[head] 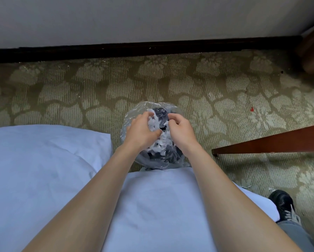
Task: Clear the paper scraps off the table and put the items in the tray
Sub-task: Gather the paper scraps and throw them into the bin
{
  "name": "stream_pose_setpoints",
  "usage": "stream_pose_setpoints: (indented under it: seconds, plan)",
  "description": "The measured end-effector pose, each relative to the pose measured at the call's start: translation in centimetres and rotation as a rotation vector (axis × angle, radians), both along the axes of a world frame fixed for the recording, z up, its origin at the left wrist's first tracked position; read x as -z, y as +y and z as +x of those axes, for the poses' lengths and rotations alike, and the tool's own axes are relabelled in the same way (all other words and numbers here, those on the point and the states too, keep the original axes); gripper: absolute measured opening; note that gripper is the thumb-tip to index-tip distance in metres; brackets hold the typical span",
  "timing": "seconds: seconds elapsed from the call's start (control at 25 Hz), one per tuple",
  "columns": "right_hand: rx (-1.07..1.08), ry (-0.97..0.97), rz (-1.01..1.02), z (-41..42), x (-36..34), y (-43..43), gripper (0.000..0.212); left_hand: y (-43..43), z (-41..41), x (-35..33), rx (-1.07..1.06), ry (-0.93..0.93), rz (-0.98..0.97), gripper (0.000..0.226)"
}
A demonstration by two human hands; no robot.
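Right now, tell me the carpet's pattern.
The carpet is olive with pale leaf shapes; head view.

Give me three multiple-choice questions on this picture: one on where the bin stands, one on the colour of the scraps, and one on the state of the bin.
1. Where does the bin stand?
A. on the carpet
B. on the bed
C. on the wooden table

2. What colour are the paper scraps in it?
A. red
B. white
C. green

3. The bin is
A. shut with a lid
B. tipped on its side
C. open and lined with a clear bag

Answers:
1 A: patterned carpet shows around it.
2 B: they show white against the dark inside.
3 C: the clear bag covers the rim, and the left hand and right hand are over the open top.
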State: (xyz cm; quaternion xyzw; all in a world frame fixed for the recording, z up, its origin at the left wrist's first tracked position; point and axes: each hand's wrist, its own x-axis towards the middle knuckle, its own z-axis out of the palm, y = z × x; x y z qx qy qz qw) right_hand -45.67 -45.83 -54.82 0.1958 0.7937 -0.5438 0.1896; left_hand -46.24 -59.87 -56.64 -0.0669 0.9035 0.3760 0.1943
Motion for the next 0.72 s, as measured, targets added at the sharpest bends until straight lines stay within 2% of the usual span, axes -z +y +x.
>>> stream_pose_setpoints:
  seconds: [0.48,0.72]
  plan:
    - [-0.047,-0.001,0.08,0.0,0.3,0.1,0.04,0.1,-0.1,0.7,0.116,-0.029,0.027,0.073]
    - [-0.074,0.034,0.022,2.6,-1.6,1.6,0.04,0.3,1.0,-1.4,0.232,0.09,-0.085,0.064]
